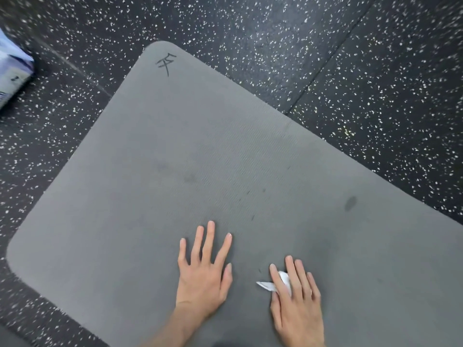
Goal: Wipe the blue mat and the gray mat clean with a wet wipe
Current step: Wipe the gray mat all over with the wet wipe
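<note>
From the head view, the right hand (297, 299) presses a crumpled wet wipe (271, 284) flat under straight fingers (290, 270) on the near part of the gray mat (200, 151), whose unwiped dark smudges (350, 203) lie ahead and to the right. The left hand (204, 274) rests open just beside it, bracing the mat; a pale pack (12, 71) lies far left on the speckled floor (350, 58), and nothing blocks the stroke.

There is one view only, from a camera worn on the person's head, looking forward and steeply down at the floor (350, 58). It sits close over the gray mat (200, 159), whose far rounded corner lies up toward the top of the frame while its near edge runs out past the bottom. The wide lens bends the mat's edges. Both forearms enter from the bottom edge, straight beneath the camera.
</note>
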